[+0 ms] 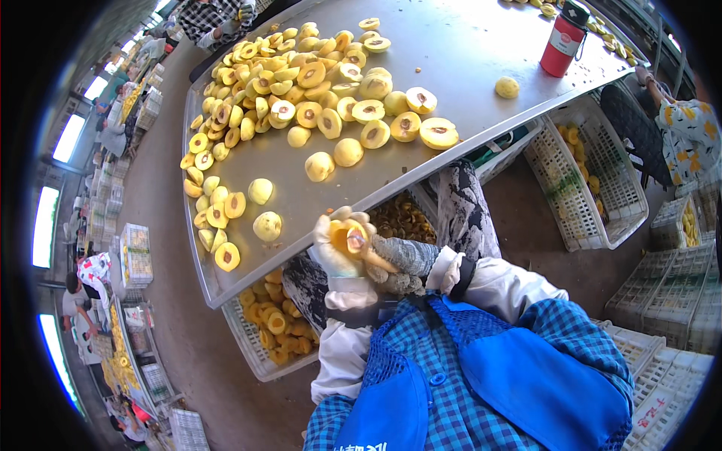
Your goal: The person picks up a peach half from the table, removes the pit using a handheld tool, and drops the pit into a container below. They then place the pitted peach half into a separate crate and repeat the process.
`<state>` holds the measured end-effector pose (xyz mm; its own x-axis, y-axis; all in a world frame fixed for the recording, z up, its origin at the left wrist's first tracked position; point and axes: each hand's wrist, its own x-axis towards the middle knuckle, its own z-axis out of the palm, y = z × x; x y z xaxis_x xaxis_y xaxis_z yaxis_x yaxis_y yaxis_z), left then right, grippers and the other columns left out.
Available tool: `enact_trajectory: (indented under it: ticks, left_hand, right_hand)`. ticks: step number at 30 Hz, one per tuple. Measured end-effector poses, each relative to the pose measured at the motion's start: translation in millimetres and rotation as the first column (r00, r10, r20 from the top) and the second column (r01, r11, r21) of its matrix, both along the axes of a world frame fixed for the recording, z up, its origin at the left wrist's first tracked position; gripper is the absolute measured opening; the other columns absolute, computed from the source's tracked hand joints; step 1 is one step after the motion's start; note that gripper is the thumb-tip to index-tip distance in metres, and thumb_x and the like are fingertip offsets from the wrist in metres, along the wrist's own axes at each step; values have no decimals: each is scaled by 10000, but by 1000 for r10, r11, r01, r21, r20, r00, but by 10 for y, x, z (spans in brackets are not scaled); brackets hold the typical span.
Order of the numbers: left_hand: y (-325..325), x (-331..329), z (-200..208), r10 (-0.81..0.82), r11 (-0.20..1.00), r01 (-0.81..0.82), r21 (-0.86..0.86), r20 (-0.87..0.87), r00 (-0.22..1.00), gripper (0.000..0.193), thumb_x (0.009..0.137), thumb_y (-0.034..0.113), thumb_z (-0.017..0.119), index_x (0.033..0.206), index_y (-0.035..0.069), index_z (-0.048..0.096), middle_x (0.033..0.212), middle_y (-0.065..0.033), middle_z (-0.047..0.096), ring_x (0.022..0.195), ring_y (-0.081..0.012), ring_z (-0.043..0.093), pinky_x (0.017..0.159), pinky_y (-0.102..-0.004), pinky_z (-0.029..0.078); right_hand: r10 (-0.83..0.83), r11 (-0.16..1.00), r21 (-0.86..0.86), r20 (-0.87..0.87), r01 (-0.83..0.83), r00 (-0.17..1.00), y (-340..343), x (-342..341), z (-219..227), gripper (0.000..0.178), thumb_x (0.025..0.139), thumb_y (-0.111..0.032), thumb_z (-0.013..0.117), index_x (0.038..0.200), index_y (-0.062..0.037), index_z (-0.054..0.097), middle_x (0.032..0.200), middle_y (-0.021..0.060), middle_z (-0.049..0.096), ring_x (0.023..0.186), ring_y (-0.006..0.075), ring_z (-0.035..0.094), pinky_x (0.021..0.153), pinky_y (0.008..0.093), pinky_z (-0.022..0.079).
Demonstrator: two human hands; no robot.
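Head view: we look down on both hands at the middle of the frame, just beside the tabletop (444, 64) edge.
Left hand (335, 255): pale-gloved and cupped, cradling a cut yellow peach half (341, 234), cut face up.
Right hand (410, 259): grey-gloved, fingers closed round a wooden-handled tool (382, 261); its tip, at the cut face, is too blurred for us to make out.
Peach heap (301, 79): cut peaches, many with pits showing, across the upper left.
Crate (259, 367): lower left, below the tabletop, holding orange peach pieces.
Slip risk: if the tool skids on wet flesh, we think it could strike the cupping fingers.
Squeeze risk: too tight a grip might bruise or tear the half.
Edge risk: a nudge could send the peaches nearest the edge rolling off.
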<state>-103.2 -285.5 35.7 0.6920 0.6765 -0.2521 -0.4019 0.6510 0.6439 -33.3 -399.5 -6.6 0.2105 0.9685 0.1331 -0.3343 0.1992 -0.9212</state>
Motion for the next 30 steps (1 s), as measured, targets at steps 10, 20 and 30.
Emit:
enact_trajectory:
  ticks: [10, 20, 30]
  left_hand:
    - [1049, -281, 675, 735, -138, 647, 750, -360, 575, 657, 816, 346, 688, 1377, 131, 422, 1388, -229, 384, 1283, -395, 385, 1052, -467, 351]
    - [1685, 645, 278, -116, 635, 669, 386, -809, 577, 545, 820, 205, 710, 1293, 133, 449, 1161, -130, 580, 652, -157, 628, 487, -276, 489]
    - [571, 31, 160, -64, 995, 74, 73, -140, 988, 516, 943, 483, 420, 1182, 45, 551, 997, -143, 639, 757, -306, 627, 673, -407, 542]
  right_hand:
    - [310, 719, -685, 163, -119, 937, -190, 38, -312, 530, 981, -469, 357, 967, -16, 631, 664, 203, 621, 610, 379, 597, 570, 459, 455]
    - [-5, 930, -348, 308, 118, 951, -311, 243, -93, 287, 1008, -236, 426, 1044, -33, 625, 825, 175, 626, 753, 278, 611, 663, 346, 486]
    - [-395, 909, 153, 614, 389, 683, 164, 193, 407, 307, 967, -295, 476, 1059, -26, 592, 793, 240, 631, 766, 411, 621, 650, 466, 485]
